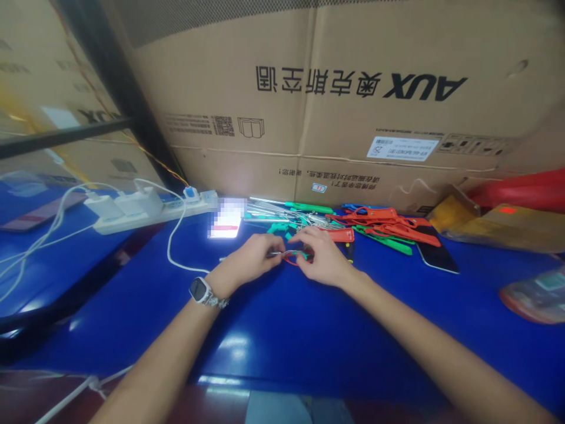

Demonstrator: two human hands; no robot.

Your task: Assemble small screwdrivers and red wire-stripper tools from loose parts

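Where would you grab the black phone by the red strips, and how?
I'd pinch the phone by the long edges of its near end, coming from the front right. It lies flat on the table; a red strip crosses its far part, while the near end juts out bare.

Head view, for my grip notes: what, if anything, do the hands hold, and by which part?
A thin silvery metal rod: the left hand pinches its shaft; what the right hand grips is unclear.
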